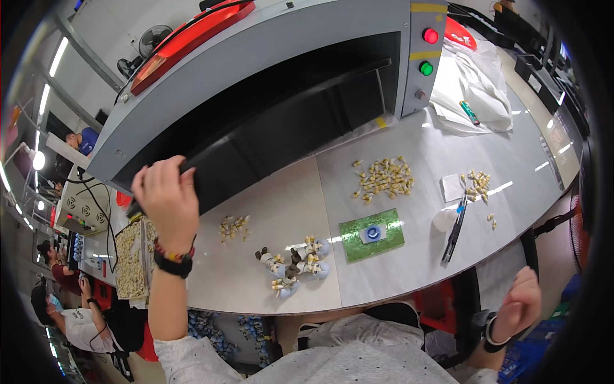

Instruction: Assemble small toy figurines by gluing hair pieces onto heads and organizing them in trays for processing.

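Note:
My left hand [165,192] is at the left end of the grey machine's opening, its fingers bent around the edge of a long black flap [243,160]. Off the table's right edge hangs my right hand [519,301], fingers curled together; whatever may be inside them is hidden. Several small blue-and-white figurines [309,266] with brown parts lie on the table in front of me. A few small yellow-and-white pieces [234,228] lie between them and the flap. Right of the figurines is a green mat [353,246] with a blue ring-shaped item [373,233] on it.
The grey machine [268,45] spans the table's back, with red and green lights. Larger piles of yellow-tipped pieces [385,178] lie to the right. Black tweezers [453,238] rest by a whitish container [444,221]. A tray of pale pieces [130,256] and seated people are left.

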`<state>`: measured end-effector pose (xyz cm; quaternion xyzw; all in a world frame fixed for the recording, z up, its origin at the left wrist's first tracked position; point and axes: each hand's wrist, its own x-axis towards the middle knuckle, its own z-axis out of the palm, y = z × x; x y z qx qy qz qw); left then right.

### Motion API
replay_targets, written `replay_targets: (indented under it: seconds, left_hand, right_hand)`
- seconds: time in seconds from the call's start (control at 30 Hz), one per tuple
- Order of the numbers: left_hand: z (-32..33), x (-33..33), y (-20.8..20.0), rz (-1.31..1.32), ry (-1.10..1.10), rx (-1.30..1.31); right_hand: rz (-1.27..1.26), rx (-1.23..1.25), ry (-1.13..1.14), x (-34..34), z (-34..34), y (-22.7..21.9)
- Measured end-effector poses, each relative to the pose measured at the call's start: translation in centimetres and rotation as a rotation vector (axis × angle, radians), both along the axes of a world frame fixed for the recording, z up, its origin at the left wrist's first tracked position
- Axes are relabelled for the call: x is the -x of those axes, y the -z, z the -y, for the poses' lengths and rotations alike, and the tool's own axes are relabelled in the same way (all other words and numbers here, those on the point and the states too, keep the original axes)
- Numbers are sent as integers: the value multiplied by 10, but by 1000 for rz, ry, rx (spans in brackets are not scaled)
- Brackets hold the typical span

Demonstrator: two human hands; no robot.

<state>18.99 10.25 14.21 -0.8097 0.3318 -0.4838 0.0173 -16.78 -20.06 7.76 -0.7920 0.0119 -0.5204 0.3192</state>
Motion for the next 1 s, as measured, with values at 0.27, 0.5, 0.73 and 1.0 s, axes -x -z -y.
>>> replay_targets:
  seconds: [0.27, 0.5, 0.73, 1.0]
  left_hand:
    - [-32, 42, -14, 12, -102, 72]
    - [-79, 92, 7, 65, -76, 120]
    - [-130, 153, 1, 241, -24, -47]
    - [-127, 180, -15, 382, 395, 35]
  right_hand:
    - [-583, -802, -495, -102, 19, -78]
    - [-780, -1321, -763, -162, -9, -87]
    - [-850, -1328, -590, -150, -25, -76]
    - [-903, -1039, -520, -51, -9, -111]
